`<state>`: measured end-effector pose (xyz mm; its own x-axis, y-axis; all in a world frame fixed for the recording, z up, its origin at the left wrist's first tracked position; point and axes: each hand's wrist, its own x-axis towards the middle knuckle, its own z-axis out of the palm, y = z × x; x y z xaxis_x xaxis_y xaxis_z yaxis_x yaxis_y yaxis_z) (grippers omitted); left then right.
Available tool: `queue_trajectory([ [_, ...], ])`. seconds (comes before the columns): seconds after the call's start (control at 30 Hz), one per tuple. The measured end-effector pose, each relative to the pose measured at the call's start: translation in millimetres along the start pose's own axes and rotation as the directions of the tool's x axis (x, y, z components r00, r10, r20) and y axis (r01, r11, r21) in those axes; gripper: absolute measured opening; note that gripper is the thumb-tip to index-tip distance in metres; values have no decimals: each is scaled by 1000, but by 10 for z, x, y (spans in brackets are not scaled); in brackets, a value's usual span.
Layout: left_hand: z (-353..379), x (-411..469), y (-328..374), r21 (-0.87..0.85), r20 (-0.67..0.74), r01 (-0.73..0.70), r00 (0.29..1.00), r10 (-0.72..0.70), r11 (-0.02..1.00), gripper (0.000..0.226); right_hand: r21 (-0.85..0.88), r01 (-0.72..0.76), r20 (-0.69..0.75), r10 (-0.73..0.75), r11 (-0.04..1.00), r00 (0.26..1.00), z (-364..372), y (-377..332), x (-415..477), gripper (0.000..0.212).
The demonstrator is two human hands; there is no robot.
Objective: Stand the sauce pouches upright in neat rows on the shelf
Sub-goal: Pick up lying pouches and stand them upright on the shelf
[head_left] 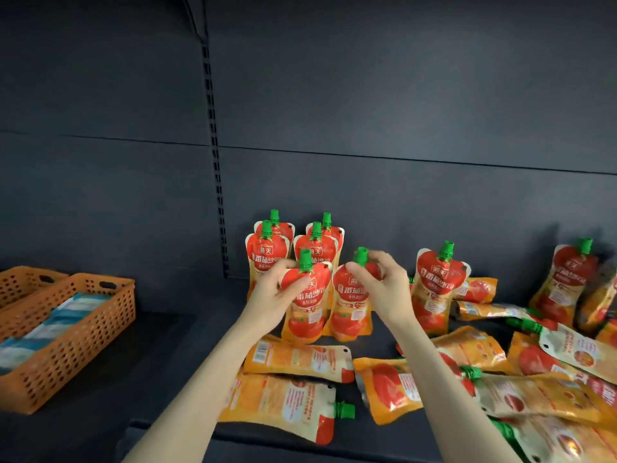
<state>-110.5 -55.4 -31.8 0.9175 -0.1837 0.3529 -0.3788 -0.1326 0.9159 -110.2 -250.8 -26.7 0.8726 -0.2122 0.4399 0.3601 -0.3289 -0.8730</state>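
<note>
Head view: the left hand (277, 292) grips the shoulder of one pouch (305, 315), fingers curled round its upper edge below the green cap (304, 260). The right hand (384, 289) pinches the neck of a second pouch (350, 309) just beside it. Both pouches are upright with labels facing out, near the middle of the dark shelf (167, 362). Just behind them four more pouches (267, 259) stand in two short rows against the back wall. To the right a lone pouch (437, 292) stands upright, and another (564, 285) leans at the far right. Loose pouches (293, 359) lie flat across the front and right of the shelf, some overlapping. At the left sits an orange basket (83, 345) holding blue-and-white packets (50, 325).
</note>
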Motion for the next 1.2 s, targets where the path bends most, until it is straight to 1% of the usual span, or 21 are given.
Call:
queue_trajectory([
  [0.03, -11, 23, -15, 11, -12, -6, 1000, 6, 1000, 21, 9, -20, -7, 20, 1000, 1000, 16, 8, -12, 25],
  [0.1, -59, 83, -39, 21, -18, -33, 999, 33, 999, 19, 74, -49, -19, 50, 996, 999, 67, 10, -30, 10],
  [0.17, -140, 138, -64, 2, -4, -48, 999, 48, 999, 14, 107, -46, -25, 49, 993, 998, 139, 9, -42, 7],
  [0.23, -244, 197, -83, -11, 17, -35, 999, 35, 999, 14, 116, -34, -28, 38, 993, 999, 217, -15, -30, 6],
  [0.3, -335, 265, -107, 2, 46, -8, 999, 8, 1000, 20, 129, -39, -31, 43, 991, 999, 290, -31, 9, 8],
  [0.33, -359, 290, -127, -3, 56, 12, 998, -12, 1000, 26, 131, -49, -36, 54, 990, 998, 315, -37, 29, 13],
  [0.43, -337, 261, -288, -21, 81, 109, 991, -107, 994, 48, 149, -153, -26, 159, 977, 987, 356, 48, -7, 38],
  [0.5, -294, 172, -434, -8, 80, 152, 985, -151, 988, 50, 158, -221, 46, 217, 962, 975, 372, 193, -97, 48],
  [0.6, -324, 143, -511, -19, 75, 148, 986, -146, 989, 47, 142, -237, 103, 224, 961, 969, 373, 320, -161, 48],
  [0.83, -393, 161, -548, -5, 38, 123, 992, -123, 992, 56, 137, -230, 102, 217, 964, 971, 408, 361, -163, 47],
  [0.97, -385, 137, -591, -65, 61, 144, 988, -140, 987, 49, 113, -232, 117, 219, 966, 969, 406, 345, -127, 43],
  [1.2, -395, 162, -617, -50, 90, 173, 982, -168, 984, 48, 87, -232, 137, 219, 969, 966, 405, 359, -137, 44],
])
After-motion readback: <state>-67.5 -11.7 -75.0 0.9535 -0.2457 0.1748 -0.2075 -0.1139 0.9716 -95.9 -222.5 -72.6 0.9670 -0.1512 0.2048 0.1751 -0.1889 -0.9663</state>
